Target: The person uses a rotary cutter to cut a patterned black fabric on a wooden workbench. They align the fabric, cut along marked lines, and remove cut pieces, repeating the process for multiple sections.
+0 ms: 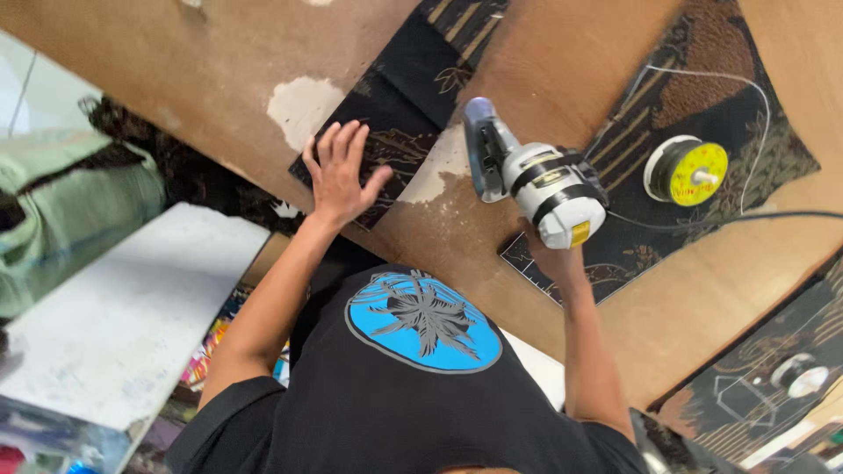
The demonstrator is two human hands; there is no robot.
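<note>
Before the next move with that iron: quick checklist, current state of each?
1. Left hand flat on the dark patterned cloth, fingers spread: ok.
2. Right hand gripping the white and grey iron: ok.
3. Iron apart from the left hand: ok.
4. Black cord trailing right over the brown table, not across the hands: ok.
5. Yellow spool clear of the iron: ok.
6. Iron powered or hot: cannot tell.

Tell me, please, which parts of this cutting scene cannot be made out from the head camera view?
- Right hand: mostly hidden behind the white power tool it grips.
- Tool's underside: faces away, so any blade is hidden.
- Dark patterned cloth under the left hand: cut off by the top edge.
- Spool label: too small.
</note>
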